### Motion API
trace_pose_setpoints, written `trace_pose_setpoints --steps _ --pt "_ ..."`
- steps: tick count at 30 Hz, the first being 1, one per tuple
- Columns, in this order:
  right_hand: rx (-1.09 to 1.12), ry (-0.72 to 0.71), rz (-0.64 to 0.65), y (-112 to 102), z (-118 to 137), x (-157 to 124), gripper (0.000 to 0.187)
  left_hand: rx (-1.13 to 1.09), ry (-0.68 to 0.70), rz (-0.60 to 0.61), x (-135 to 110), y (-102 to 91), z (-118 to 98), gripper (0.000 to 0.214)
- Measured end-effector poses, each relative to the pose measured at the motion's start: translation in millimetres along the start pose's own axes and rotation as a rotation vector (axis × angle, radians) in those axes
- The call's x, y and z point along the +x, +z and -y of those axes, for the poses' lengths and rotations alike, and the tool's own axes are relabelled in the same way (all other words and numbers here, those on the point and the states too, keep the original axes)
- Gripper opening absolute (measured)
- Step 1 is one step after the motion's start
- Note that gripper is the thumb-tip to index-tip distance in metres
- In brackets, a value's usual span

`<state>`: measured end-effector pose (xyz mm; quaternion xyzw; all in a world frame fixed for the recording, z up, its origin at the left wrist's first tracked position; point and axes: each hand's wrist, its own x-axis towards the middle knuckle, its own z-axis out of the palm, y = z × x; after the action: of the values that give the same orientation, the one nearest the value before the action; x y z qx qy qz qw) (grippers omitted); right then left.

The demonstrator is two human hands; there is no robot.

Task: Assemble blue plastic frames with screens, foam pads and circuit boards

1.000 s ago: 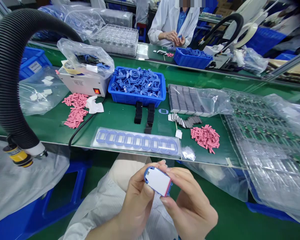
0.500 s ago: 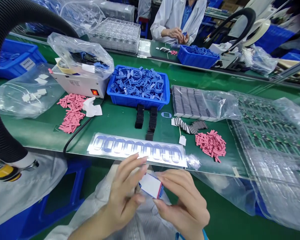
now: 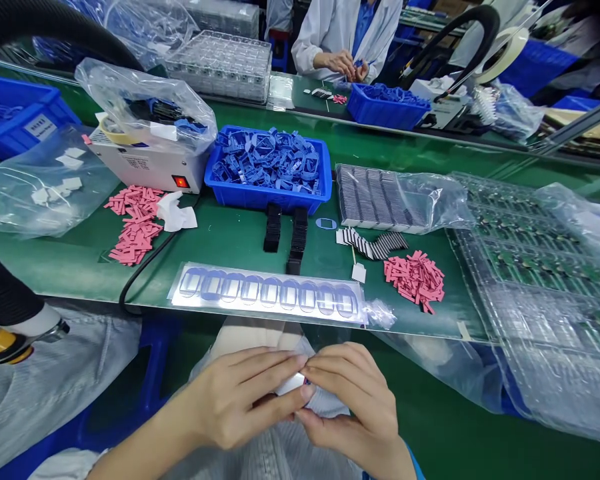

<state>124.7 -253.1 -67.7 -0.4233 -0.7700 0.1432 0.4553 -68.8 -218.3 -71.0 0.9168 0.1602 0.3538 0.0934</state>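
Between my hands, over my lap, is a small blue plastic frame with a white panel and a thin pink-red strip at one end. Fingers cover most of it. My left hand is closed on its left and upper side, fingertips meeting those of my right hand, which pinches the right end. Just beyond them, at the bench edge, lies a sheet bearing a row of blue-rimmed oval stickers. One loose blue oval piece lies farther back.
A blue bin holds many blue plastic frames. Pink strips lie in a left pile and a right pile. Black pads and white-and-black pads stand in rows. Trays of circuit boards lie right. A co-worker sits opposite.
My left hand has come down from spread fingers to close over the framed panel, which is now mostly covered. My right hand keeps its hold. The view has shifted slightly.
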Motion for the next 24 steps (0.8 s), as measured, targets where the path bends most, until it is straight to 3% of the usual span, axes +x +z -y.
trace_pose_setpoints --steps 4,7,10,13,15,17,21,24 --pt "0.007 0.005 0.034 -4.0 0.4 -0.4 0.016 -0.027 -0.034 0.037 -10.7 3.1 -5.8 0.027" --pt "0.044 0.033 0.039 -9.3 -3.1 -6.7 0.023 -0.153 -0.193 -0.059 -14.3 10.6 -13.0 0.036" --pt "0.042 0.186 -0.070 -19.3 -11.8 -21.5 0.019 -0.551 -0.601 -0.249 -10.9 24.0 -25.0 0.034" --pt "-0.010 0.482 -0.233 -31.4 -22.9 -39.3 0.014 -1.010 -1.115 -0.436 -2.9 41.1 -34.5 0.017" --pt "-0.029 0.642 -0.286 -37.0 -29.5 -49.3 0.013 -1.239 -1.299 -0.487 5.0 52.8 -35.3 0.017" --pt "-0.015 0.752 -0.279 -38.7 -34.7 -56.3 0.015 -1.360 -1.359 -0.509 14.8 63.6 -32.0 0.023" --pt "0.175 0.914 -0.195 -33.4 -39.3 -59.5 0.024 -1.382 -1.360 -0.556 30.9 78.9 -25.0 0.028" --pt "0.393 0.986 -0.189 -28.5 -39.3 -49.5 0.028 -1.416 -1.305 -0.472 29.0 80.8 -33.9 0.032"
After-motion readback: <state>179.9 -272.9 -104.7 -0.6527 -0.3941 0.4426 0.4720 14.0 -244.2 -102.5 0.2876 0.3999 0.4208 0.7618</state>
